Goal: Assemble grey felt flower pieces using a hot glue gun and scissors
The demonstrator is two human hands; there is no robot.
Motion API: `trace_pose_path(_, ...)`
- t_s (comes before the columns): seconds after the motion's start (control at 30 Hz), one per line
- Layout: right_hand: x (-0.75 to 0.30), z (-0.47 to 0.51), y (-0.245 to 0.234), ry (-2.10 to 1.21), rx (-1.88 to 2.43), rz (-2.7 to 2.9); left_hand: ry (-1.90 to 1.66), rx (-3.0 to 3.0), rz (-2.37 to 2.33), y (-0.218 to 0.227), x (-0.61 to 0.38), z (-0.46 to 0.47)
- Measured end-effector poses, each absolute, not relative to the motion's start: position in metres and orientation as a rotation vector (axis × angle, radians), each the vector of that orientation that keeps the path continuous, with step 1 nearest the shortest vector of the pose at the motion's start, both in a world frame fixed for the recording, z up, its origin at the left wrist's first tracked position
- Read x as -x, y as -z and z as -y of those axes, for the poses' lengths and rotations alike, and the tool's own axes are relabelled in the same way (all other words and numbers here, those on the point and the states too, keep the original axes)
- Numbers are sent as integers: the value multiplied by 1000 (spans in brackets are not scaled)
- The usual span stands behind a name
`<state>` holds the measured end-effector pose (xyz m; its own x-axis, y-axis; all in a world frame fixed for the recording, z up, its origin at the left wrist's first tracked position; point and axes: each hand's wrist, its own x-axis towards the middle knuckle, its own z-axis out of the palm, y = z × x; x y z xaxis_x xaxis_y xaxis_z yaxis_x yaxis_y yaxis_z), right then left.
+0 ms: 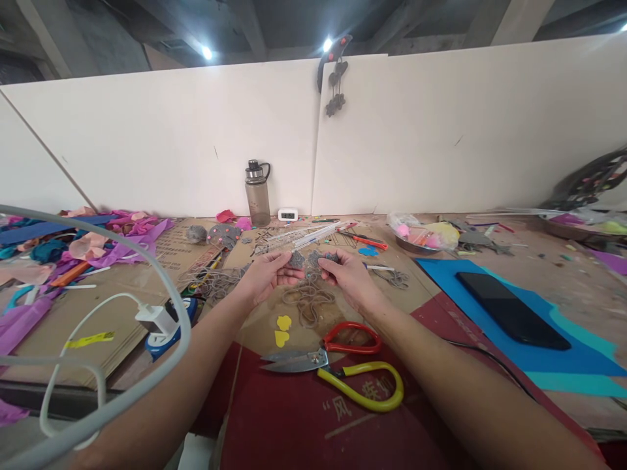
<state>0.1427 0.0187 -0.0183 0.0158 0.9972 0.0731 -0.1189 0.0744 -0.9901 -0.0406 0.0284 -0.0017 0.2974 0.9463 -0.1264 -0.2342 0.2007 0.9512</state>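
My left hand [264,277] pinches a small grey fuzzy piece [296,260] between thumb and fingers, its other fingers stretched out below. A similar grey piece with an uneven edge [316,262] is gripped by the fingertips of my right hand [349,274]. The two pieces are close together; whether they touch or are joined I cannot tell. Under them, loose grey cord [309,301] lies in loops on the cardboard. Nearer to me are two small yellow cutouts [283,338] and large scissors [362,388] with one red and one yellow handle, blades slightly apart.
A bottle [257,199] and small digital clock [288,215] stand by the white partition [441,130]. Coloured scraps [98,245] pile at left, near a white cable [166,274] and plug [155,320]. At right, a phone [509,310] lies on blue sheets [582,362]; a filled metal dish [416,245] sits behind.
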Motion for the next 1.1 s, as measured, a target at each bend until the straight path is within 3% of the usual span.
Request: trace_pose_path(1.1,-145,-24,23,-1231,1089,1171,-1068,-1130,-857,14,42,-34)
